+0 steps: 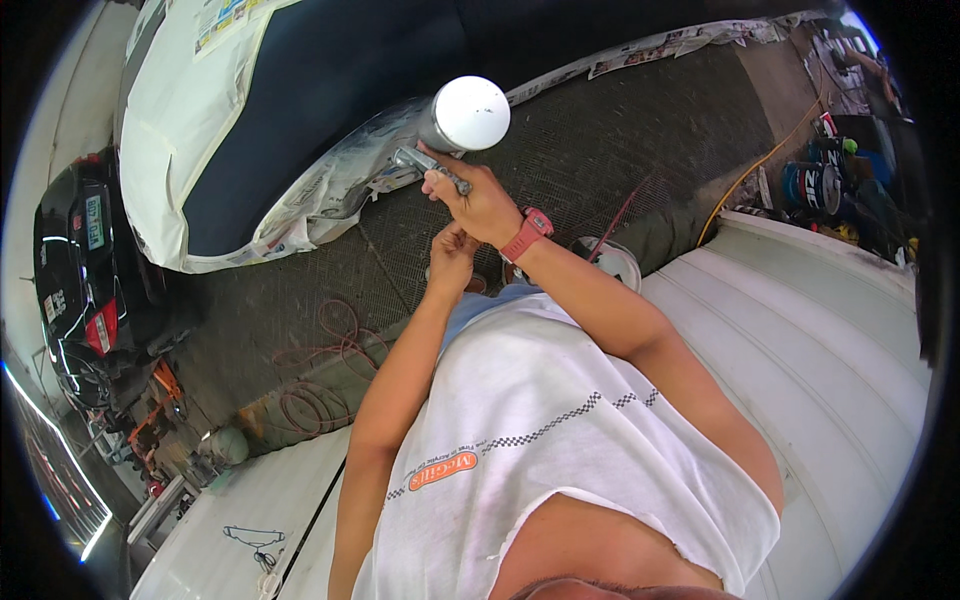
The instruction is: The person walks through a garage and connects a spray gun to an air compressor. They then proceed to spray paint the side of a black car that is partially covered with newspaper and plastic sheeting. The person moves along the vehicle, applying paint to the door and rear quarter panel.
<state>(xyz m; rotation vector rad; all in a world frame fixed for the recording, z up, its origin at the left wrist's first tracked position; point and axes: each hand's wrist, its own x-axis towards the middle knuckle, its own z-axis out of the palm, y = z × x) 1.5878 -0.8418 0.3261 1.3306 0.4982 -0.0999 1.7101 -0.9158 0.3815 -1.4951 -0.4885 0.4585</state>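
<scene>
A paint spray gun (405, 160) with a grey cup under a round white lid (472, 113) is held up in front of me. My right hand (476, 200) grips it by the handle; a red watch is on that wrist. Just below, my left hand (452, 262) is closed, fingers bunched together close to the right wrist. Whatever it may hold is too small or hidden to make out. Beyond the gun stands a dark car body panel (330, 90), its lower edge masked with newspaper (330, 195).
White masking paper (185, 150) covers the car's end at left. A black car (85, 270) stands farther left. Reddish hose (315, 405) lies coiled on the floor. A white bucket (622, 265) is beside me. Paint cans (803, 185) and a yellow hose (745, 180) are at right. White panels (800, 330) lie behind me.
</scene>
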